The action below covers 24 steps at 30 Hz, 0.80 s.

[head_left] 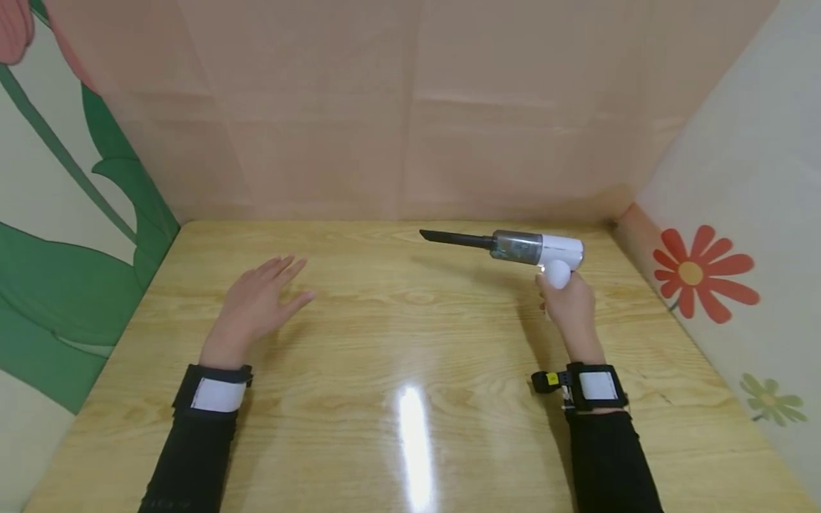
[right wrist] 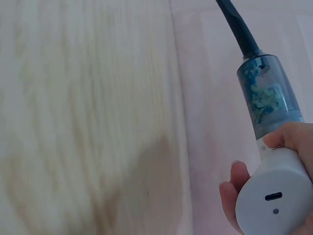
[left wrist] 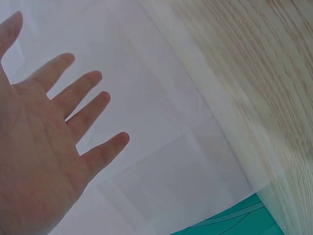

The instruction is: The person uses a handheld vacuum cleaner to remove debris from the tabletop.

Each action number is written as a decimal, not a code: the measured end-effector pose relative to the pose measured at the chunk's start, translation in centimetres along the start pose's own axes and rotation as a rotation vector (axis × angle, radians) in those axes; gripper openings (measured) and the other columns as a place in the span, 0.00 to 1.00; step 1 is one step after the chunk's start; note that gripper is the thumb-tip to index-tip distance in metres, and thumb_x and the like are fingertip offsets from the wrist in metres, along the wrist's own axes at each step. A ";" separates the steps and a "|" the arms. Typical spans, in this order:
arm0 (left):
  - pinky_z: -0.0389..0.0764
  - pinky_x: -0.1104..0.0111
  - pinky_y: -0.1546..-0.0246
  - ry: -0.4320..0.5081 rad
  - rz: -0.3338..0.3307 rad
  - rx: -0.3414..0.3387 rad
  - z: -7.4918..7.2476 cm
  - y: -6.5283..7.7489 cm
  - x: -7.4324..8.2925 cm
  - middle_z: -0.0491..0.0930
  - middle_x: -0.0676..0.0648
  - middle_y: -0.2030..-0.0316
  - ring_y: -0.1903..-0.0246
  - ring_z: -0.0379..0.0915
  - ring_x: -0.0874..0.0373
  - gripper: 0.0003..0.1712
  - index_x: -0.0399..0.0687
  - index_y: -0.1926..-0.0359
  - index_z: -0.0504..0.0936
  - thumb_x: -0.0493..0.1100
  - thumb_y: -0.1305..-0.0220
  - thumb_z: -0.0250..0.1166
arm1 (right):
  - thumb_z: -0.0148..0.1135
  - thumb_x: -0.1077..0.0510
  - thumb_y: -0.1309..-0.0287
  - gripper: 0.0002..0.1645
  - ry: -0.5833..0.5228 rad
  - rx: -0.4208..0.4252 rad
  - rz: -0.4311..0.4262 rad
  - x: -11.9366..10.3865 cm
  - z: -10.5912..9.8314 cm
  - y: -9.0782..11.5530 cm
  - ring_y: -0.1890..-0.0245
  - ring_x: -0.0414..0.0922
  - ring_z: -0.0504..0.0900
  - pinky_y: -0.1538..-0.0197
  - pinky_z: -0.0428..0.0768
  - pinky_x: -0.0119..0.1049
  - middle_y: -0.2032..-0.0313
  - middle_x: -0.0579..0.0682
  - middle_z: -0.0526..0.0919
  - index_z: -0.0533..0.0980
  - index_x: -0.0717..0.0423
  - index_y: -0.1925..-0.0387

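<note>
My right hand (head_left: 571, 306) grips the white handle of a small handheld vacuum cleaner (head_left: 561, 251), held above the table's right side. Its long black nozzle (head_left: 455, 239) points left in the head view. In the right wrist view, blue and green bits show inside the clear dust cup (right wrist: 269, 95), and a charging port (right wrist: 274, 196) faces the camera from the handle's end. Over the left part of the table, my left hand (head_left: 256, 303) is held with its fingers spread and nothing in it. The left wrist view shows its bare palm (left wrist: 39, 152).
The wooden table (head_left: 359, 342) carries a bright light reflection near its front. A pinkish sheet (head_left: 385, 114) hangs along the back edge. Flower-patterned panels (head_left: 770, 214) stand at the sides, with big green leaves (head_left: 64, 285) on the left one.
</note>
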State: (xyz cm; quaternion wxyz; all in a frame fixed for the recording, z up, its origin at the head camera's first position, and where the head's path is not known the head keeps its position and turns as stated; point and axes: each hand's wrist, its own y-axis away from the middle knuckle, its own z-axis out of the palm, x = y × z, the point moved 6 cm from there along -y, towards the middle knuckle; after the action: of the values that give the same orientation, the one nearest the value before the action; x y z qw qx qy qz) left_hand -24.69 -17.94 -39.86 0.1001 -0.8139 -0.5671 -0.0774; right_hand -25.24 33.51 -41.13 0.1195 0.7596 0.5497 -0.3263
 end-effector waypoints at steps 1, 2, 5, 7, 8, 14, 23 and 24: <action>0.53 0.40 0.31 0.001 0.001 -0.003 0.0 0.0 -0.1 0.57 0.36 0.26 0.28 0.50 0.38 0.42 0.48 0.23 0.57 0.63 0.29 0.55 | 0.57 0.44 0.33 0.30 -0.002 0.007 -0.002 0.1 -0.1 0.0 0.81 0.41 0.82 0.79 0.77 0.34 0.64 0.65 0.85 0.74 0.71 0.52; 0.53 0.40 0.31 0.003 0.001 -0.003 0.1 0.1 -0.1 0.56 0.36 0.26 0.28 0.50 0.37 0.42 0.48 0.23 0.57 0.63 0.29 0.55 | 0.57 0.45 0.33 0.29 0.002 0.013 -0.006 0.2 -0.1 0.1 0.81 0.41 0.82 0.79 0.77 0.34 0.65 0.65 0.85 0.74 0.71 0.53; 0.52 0.40 0.31 0.003 -0.005 -0.011 0.1 0.2 -0.3 0.56 0.36 0.26 0.28 0.49 0.38 0.42 0.48 0.23 0.56 0.63 0.29 0.55 | 0.56 0.46 0.33 0.28 0.000 0.024 -0.014 0.2 -0.3 0.2 0.81 0.42 0.82 0.79 0.77 0.34 0.66 0.65 0.85 0.74 0.71 0.55; 0.51 0.40 0.31 0.006 -0.010 -0.011 0.1 0.3 -0.3 0.56 0.36 0.26 0.27 0.49 0.38 0.42 0.48 0.23 0.56 0.63 0.28 0.55 | 0.55 0.45 0.33 0.28 -0.001 0.019 -0.013 0.0 -0.2 0.2 0.80 0.43 0.82 0.79 0.77 0.34 0.66 0.65 0.85 0.74 0.70 0.55; 0.51 0.40 0.31 0.005 -0.012 -0.012 0.1 0.3 -0.3 0.56 0.36 0.26 0.27 0.49 0.38 0.42 0.48 0.23 0.56 0.63 0.28 0.54 | 0.54 0.45 0.32 0.28 0.000 0.016 -0.011 0.0 -0.2 0.2 0.79 0.44 0.83 0.78 0.77 0.34 0.66 0.65 0.85 0.74 0.70 0.54; 0.53 0.40 0.31 -0.007 -0.012 -0.001 0.0 0.3 -0.4 0.56 0.36 0.26 0.27 0.49 0.38 0.42 0.48 0.23 0.56 0.64 0.28 0.54 | 0.54 0.43 0.32 0.30 0.010 0.012 -0.004 -0.3 -0.2 0.1 0.78 0.47 0.83 0.78 0.76 0.35 0.67 0.64 0.85 0.74 0.70 0.55; 0.52 0.40 0.31 -0.004 -0.014 0.001 -0.1 0.4 -0.4 0.56 0.36 0.26 0.28 0.49 0.37 0.42 0.47 0.23 0.56 0.64 0.28 0.54 | 0.54 0.37 0.33 0.35 0.001 0.003 0.020 0.0 0.0 0.1 0.79 0.47 0.82 0.79 0.76 0.37 0.68 0.63 0.82 0.73 0.70 0.54; 0.52 0.40 0.31 -0.006 -0.014 0.003 -0.1 0.4 -0.5 0.56 0.36 0.27 0.28 0.49 0.37 0.42 0.47 0.23 0.56 0.64 0.28 0.54 | 0.54 0.37 0.34 0.36 0.001 0.004 0.019 0.0 0.0 0.1 0.79 0.48 0.82 0.79 0.75 0.37 0.68 0.63 0.81 0.73 0.70 0.54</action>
State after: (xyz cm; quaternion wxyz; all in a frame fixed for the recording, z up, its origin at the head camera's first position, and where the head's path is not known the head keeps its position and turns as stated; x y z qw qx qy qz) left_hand -24.47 -18.51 -39.92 0.0991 -0.8101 -0.5730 -0.0748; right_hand -25.17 33.53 -41.14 0.1207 0.7654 0.5418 -0.3257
